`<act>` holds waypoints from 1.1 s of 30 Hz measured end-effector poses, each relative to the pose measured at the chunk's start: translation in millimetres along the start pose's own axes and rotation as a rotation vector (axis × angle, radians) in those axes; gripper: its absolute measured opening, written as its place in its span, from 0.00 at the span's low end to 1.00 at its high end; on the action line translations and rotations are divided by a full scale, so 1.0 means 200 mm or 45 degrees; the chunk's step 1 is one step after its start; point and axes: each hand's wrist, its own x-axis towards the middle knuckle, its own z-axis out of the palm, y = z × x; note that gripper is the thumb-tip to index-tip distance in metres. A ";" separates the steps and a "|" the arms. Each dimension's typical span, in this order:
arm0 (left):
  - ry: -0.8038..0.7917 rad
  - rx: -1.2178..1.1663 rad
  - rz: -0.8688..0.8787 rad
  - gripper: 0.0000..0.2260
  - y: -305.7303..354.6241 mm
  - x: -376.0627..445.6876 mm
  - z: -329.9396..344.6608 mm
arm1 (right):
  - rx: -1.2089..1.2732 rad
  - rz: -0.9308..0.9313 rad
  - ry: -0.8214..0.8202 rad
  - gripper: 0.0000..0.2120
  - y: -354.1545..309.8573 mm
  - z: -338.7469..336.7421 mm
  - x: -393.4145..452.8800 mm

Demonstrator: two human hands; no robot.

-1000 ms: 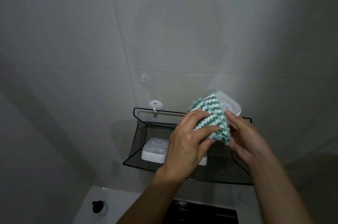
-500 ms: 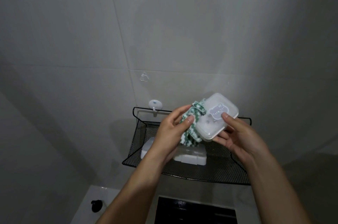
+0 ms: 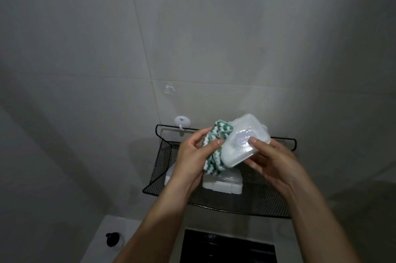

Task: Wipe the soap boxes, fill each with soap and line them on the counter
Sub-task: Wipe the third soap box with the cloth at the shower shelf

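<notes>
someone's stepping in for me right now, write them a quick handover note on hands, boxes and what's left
Left hand grips the cloth, pressed against the box's left end.
Right hand holds the box shut, above the mesh shelf.
Two more boxes sit on the shelf: one under the held box, another mostly hidden by the left wrist.
Done: wiping of one box under way.
Left: finish it, wipe the others, fill all with soap, line them on the counter.
</notes>
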 end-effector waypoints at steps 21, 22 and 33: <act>0.098 1.448 0.841 0.22 -0.14 -0.09 0.11 | 0.026 0.077 0.094 0.09 0.04 0.07 0.05; 0.062 1.466 0.878 0.22 -0.13 -0.08 0.10 | 0.021 0.072 0.098 0.10 0.03 0.07 0.05; 0.114 0.798 0.573 0.26 -0.06 -0.03 -0.02 | 0.056 -0.001 0.199 0.20 -0.02 0.06 0.03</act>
